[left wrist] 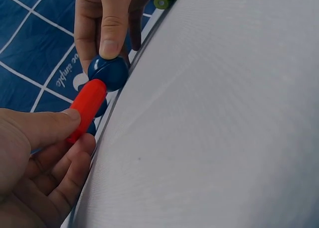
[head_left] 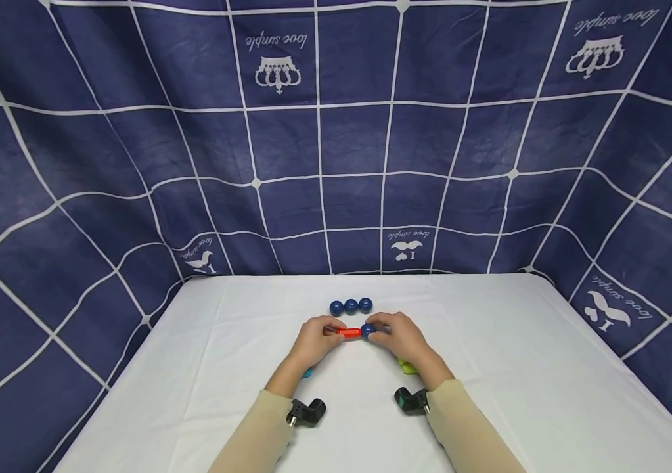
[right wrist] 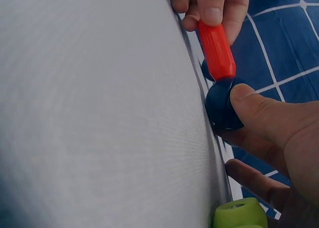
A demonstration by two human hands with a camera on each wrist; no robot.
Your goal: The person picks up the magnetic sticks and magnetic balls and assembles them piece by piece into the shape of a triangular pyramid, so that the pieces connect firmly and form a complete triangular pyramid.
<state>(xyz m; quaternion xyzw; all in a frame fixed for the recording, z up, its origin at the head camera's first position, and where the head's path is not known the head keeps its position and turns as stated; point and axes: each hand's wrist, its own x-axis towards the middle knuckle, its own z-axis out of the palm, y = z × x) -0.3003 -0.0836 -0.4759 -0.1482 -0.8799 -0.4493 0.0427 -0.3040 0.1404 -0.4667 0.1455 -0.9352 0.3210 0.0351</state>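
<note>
My left hand (head_left: 314, 340) pinches a red rod (head_left: 350, 333) between thumb and fingers. A dark blue ball (head_left: 368, 330) touches the rod's right end, and my right hand (head_left: 399, 337) pinches that ball. Seen from the left wrist, the red rod (left wrist: 88, 107) meets the blue ball (left wrist: 110, 73) end on. The right wrist view also has the rod (right wrist: 217, 51) against the ball (right wrist: 222, 104); whether they are joined cannot be told. Just beyond the hands, several more blue balls (head_left: 351, 306) sit in a row on the table.
A yellow-green piece (head_left: 408, 367) lies by the right forearm; the right wrist view shows a green piece (right wrist: 241, 214) with a hole. A light blue piece (head_left: 307, 373) is mostly hidden by the left forearm. A white cloth (head_left: 235, 328) covers the table, with a blue curtain (head_left: 353, 138) behind.
</note>
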